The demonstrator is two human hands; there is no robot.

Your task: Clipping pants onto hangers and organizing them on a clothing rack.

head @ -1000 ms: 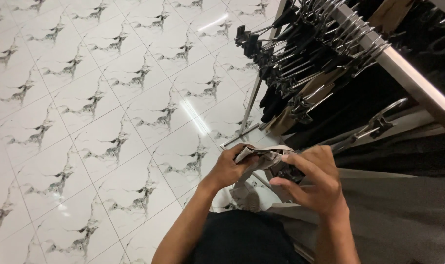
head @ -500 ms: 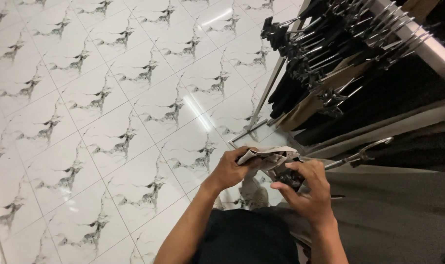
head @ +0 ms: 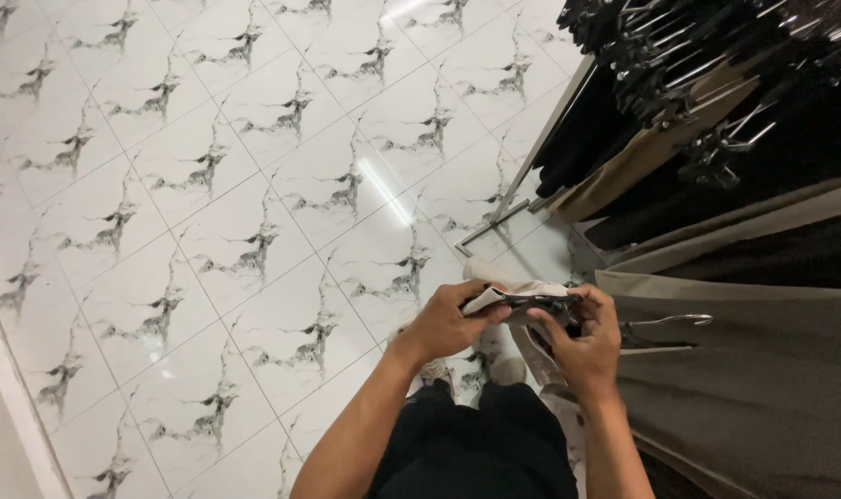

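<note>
Hands now lower in view, rack shifted up-right; left hand (head: 446, 322) and right hand (head: 582, 342) both pinching a folded beige garment waistband (head: 517, 298) beside hanging trousers (head: 753, 370); risk: clip hanger (head: 665, 323) slipping if grip loosens.

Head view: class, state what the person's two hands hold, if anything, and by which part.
Both the left hand and right hand pinch the folded top edge of a beige garment, one at each end.

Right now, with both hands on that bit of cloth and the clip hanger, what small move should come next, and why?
Probably close the clip on the cloth. The left hand pinches the folded waistband flat, the right hand grips the clip hanger at its edge, and the cloth looks lined up.
</note>
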